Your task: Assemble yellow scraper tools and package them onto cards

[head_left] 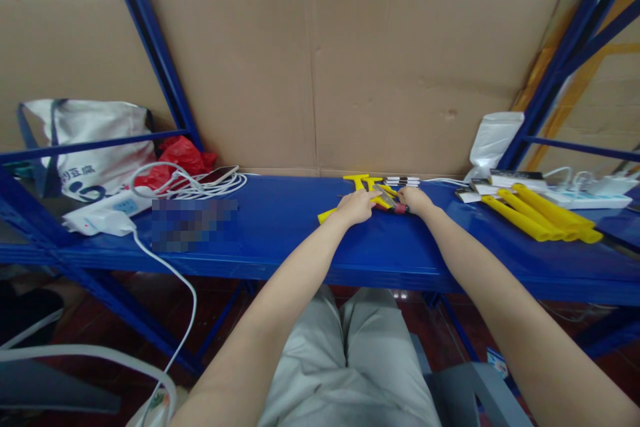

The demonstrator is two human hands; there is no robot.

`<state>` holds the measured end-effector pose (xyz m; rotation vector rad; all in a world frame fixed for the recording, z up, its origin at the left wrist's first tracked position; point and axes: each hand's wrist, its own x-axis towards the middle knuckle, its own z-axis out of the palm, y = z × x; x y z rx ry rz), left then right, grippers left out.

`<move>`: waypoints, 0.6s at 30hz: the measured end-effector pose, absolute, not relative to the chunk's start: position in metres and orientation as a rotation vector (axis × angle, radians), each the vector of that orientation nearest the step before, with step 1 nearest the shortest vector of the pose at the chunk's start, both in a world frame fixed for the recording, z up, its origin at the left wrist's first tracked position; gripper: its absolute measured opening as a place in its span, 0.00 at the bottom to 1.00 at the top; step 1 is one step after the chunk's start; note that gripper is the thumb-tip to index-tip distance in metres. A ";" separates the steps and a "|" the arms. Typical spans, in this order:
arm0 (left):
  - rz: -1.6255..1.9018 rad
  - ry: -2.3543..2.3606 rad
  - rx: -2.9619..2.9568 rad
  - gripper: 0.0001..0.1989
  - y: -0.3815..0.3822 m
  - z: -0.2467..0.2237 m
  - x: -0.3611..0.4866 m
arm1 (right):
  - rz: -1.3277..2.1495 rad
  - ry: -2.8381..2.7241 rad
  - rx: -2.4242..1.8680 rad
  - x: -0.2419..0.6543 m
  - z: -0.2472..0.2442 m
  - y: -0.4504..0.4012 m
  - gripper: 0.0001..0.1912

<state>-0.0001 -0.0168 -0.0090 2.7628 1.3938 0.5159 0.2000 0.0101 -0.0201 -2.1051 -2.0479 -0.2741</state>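
From my end, I see the yellow tool (383, 201) near the middle of the worktop (280, 240), the left hand (357, 205) closed over it, perhaps to steady it. The right hand (417, 201) is just beside, fingers at a red piece (400, 208); whether they grip it, I cannot tell. The hands are slightly apart, angled inward, probably so both reach the same spot. Just behind lie yellow parts (356, 179) and a white stack (403, 182). Yellow tubes (543, 217) lie together on the right, perhaps grouped for reach, near a power strip (590, 199). Leftward I have white cables (225, 183), a red bag (183, 155) and a tote (103, 127). The surface is smooth blue, framed by blue posts (155, 47), with cardboard (400, 73) behind and dark red floor below.
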 end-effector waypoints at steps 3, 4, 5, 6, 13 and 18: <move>0.512 1.393 2.769 0.22 -0.017 -0.009 0.000 | -0.297 -2.028 -2.177 0.198 -0.016 0.004 0.15; 0.512 1.391 2.771 0.22 -0.017 -0.009 0.000 | -0.285 -2.017 -2.186 0.198 -0.015 0.002 0.15; 0.512 1.390 2.773 0.22 -0.017 -0.009 0.000 | -0.271 -2.000 -2.191 0.199 -0.014 0.000 0.15; 0.511 1.389 2.773 0.22 -0.017 -0.008 0.000 | -0.255 -1.977 -2.193 0.200 -0.014 -0.001 0.15; 0.518 1.395 2.763 0.22 -0.018 -0.008 0.001 | -0.220 -1.761 -1.952 0.215 -0.012 -0.001 0.15; 0.524 1.393 2.763 0.21 -0.017 -0.009 0.000 | -0.169 -1.489 -1.776 0.225 -0.007 0.000 0.14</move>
